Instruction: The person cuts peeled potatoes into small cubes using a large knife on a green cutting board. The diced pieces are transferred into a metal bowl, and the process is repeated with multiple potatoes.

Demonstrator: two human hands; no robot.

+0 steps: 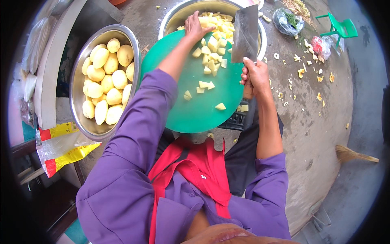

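Note:
A wide-bladed cleaver (245, 32) is gripped by its wooden handle in my right hand (256, 75); its blade points away from me over the rim of a large metal basin (170, 20). At the far edge of the round green cutting board (191, 110), my left hand (196, 27) has its fingers apart, beside the cut potato. Potato chunks (213, 44) lie on the board's far part, and a few are scattered nearer. More cut pieces (227, 25) fill the basin just beyond.
Left of the board stands a metal basin (135, 53) of whole peeled potatoes (107, 83). A yellow-and-red plastic bag (67, 152) lies near it. Peelings (300, 73), plastic bags (286, 20), a green stool (343, 28) and a broom (355, 155) are on the right.

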